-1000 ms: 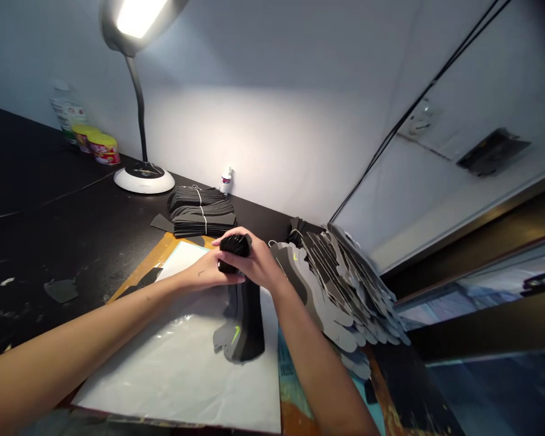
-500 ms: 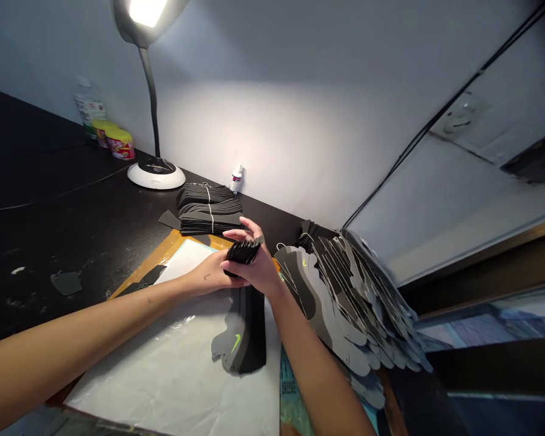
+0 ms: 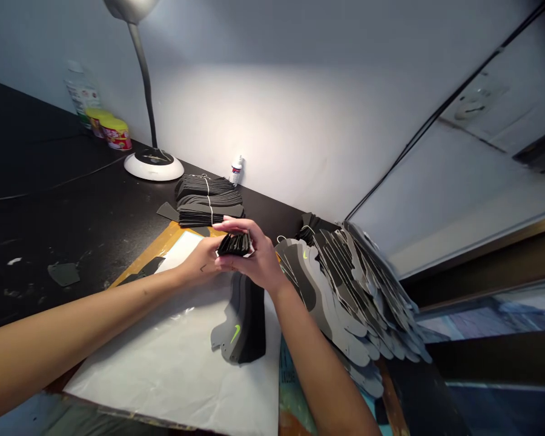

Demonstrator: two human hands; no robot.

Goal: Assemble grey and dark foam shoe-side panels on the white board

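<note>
Between my two hands is a stack of small dark cut pieces [image 3: 234, 244], seen edge-on. My left hand [image 3: 204, 259] grips it from the left, its fingers partly hidden behind the stack. My right hand [image 3: 260, 257] wraps round the other side, thumb below and fingers over the top. Below them a grey and black shoe-upper piece [image 3: 243, 330] with a yellow-green swoosh lies on the white sheet [image 3: 163, 375]. Just beyond my hands sit bundles of dark cut pieces [image 3: 209, 200], tied with a light band.
To the right, a large fanned pile of grey shoe-upper pieces [image 3: 340, 290] lies near the wall. A desk lamp [image 3: 153, 165], a small white bottle [image 3: 237, 171] and yellow-lidded tubs [image 3: 117, 134] stand at the back. A loose dark scrap [image 3: 63, 274] lies at the left.
My right hand's fingers have closed over the top of the stack, which now sits more level and slightly further left. The view has shifted a little.
</note>
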